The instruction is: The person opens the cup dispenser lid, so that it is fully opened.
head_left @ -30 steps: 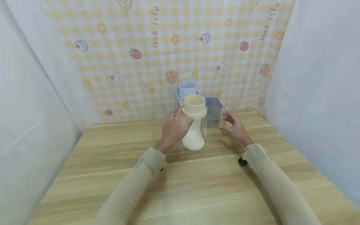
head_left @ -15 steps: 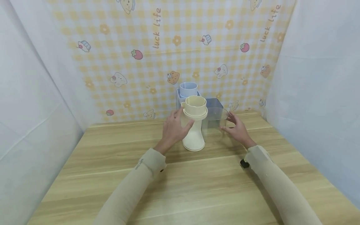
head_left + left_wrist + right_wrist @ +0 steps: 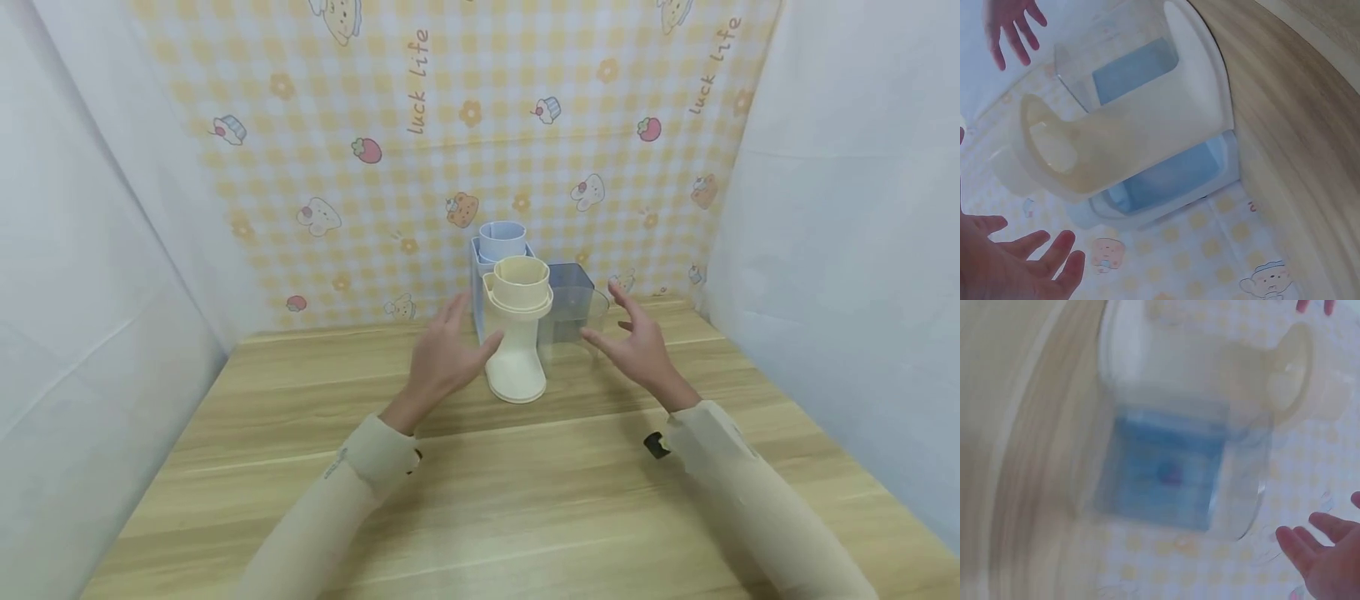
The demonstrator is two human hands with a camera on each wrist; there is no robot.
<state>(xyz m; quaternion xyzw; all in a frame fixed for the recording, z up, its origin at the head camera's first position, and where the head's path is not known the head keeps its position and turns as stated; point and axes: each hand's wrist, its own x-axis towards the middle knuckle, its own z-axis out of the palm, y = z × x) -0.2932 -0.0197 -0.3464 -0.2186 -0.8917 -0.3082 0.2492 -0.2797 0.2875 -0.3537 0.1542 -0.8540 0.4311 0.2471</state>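
A cream plastic holder point(image 3: 517, 367) stands upright on the table, with a round cream cup point(image 3: 521, 283) at its top and a clear container point(image 3: 573, 321) on its right side. My left hand point(image 3: 442, 358) is just left of the holder, fingers spread and apart from it. On the other side, my right hand point(image 3: 637, 346) hovers near the clear container with fingers spread, holding nothing. The left wrist view shows both the cream holder point(image 3: 1141, 125) and my left hand point(image 3: 1016, 269) with a gap between them. The right wrist view is blurred.
Right behind the cream holder stands a similar blue holder point(image 3: 477, 292) with a blue cup point(image 3: 502, 242) and a dark translucent container point(image 3: 572, 275). A checked cloth point(image 3: 300, 167) hangs at the table's back edge. White cloths flank the wood-grain table point(image 3: 510, 500).
Both hands have drawn away from the cream holder, the left towards the lower left and the right slightly towards the lower right. The holder stays where it was.
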